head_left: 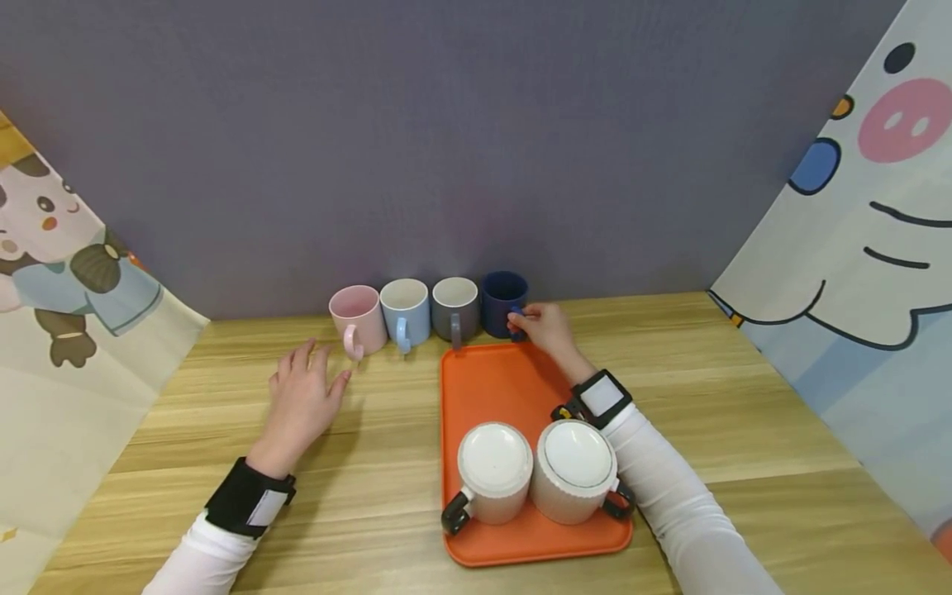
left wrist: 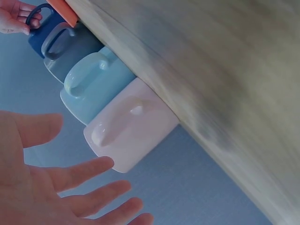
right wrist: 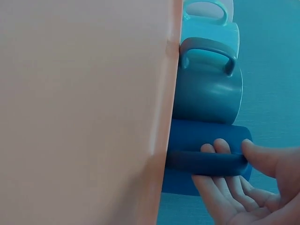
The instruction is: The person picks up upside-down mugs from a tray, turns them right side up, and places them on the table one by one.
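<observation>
My right hand (head_left: 552, 332) holds the handle of a navy mug (head_left: 496, 312) at the right end of a row by the back wall. In the right wrist view its fingers (right wrist: 213, 187) pass under the handle and the thumb lies on it. Left of that mug stand, side by side, a dark grey mug (head_left: 466, 317), a light blue mug (head_left: 416, 324) and a pink mug (head_left: 364, 324), all upright with handles facing me. Just in front of the pink mug hovers my left hand (head_left: 301, 402), fingers spread and holding nothing.
An orange tray (head_left: 476, 384) lies in front of the grey and navy mugs. Two ribbed whitish mugs (head_left: 497, 475) with black handles stand upside down on its near end, close to my right forearm. A grey wall (head_left: 476, 149) rises behind the wooden table (head_left: 744, 397).
</observation>
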Demonstrator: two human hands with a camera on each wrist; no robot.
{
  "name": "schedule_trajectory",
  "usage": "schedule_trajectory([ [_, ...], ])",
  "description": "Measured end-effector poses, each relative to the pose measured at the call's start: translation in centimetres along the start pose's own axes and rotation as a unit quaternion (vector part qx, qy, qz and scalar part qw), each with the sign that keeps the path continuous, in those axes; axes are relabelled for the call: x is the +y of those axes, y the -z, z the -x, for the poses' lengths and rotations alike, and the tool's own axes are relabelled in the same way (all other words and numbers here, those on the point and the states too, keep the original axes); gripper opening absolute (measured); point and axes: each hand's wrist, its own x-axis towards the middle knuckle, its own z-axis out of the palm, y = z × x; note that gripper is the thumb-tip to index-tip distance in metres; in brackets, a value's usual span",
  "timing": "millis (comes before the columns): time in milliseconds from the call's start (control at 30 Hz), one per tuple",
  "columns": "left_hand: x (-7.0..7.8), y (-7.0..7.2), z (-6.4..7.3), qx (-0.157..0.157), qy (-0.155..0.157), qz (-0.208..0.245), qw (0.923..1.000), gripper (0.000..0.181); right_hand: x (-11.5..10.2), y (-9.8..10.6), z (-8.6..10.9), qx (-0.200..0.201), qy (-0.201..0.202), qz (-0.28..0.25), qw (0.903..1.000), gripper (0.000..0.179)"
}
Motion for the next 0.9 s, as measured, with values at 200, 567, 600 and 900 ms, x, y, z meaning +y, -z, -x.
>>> schedule_trajectory([
  [200,-0.1,-0.2,-0.1,0.003,0.0,0.0,1.0,0.049,0.0,1.1,0.1,-0.044,0.009,0.031,0.9985,0.04],
  [567,0.6,-0.4,-0.1,-0.001,-0.008,0.003,1.0,0.048,-1.5,5.8,3.3,-0.11,0.05,0.074,0.9898,0.042],
  [600,0.6,-0.5,-0.1,-0.001,-0.009,0.004,1.0,0.047,-1.4,6.1,3.6,-0.109,0.059,0.085,0.9887,0.041],
  [900,1.7,-0.9,-0.9,0.014,-0.025,0.013,0.9995,0.049,-1.1,8.2,6.4,-0.116,0.11,0.102,0.9818,0.04],
])
